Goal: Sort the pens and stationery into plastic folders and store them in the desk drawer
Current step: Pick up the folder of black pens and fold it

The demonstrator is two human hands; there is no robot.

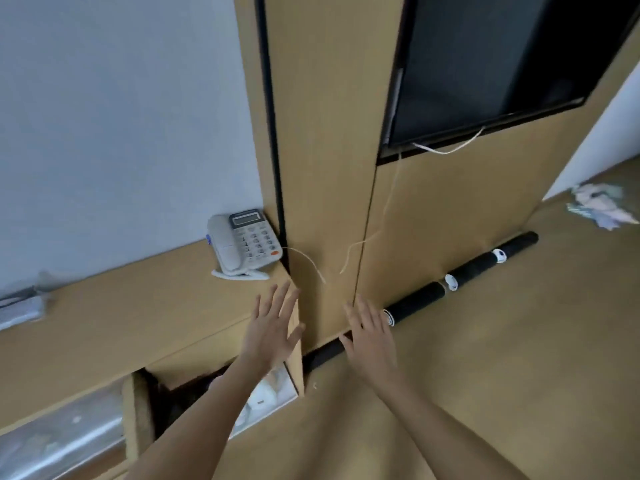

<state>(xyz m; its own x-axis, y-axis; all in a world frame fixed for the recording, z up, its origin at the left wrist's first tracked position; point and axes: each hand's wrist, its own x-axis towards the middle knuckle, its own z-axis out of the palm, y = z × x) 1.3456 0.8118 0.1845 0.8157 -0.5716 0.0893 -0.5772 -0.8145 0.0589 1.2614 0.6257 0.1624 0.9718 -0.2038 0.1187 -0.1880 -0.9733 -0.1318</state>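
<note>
Both grips spread wide, holding nothing: left hand (273,329), right hand (372,336). Open drawer (138,410) at seven o'clock of the left grip holds white stuff (268,393), blurred.

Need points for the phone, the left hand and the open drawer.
phone (244,242): head view, on its keypad face.
left hand (273,329): head view, on the back of the hand, fingers spread.
drawer (136,410): head view, on its wooden side wall.
</note>
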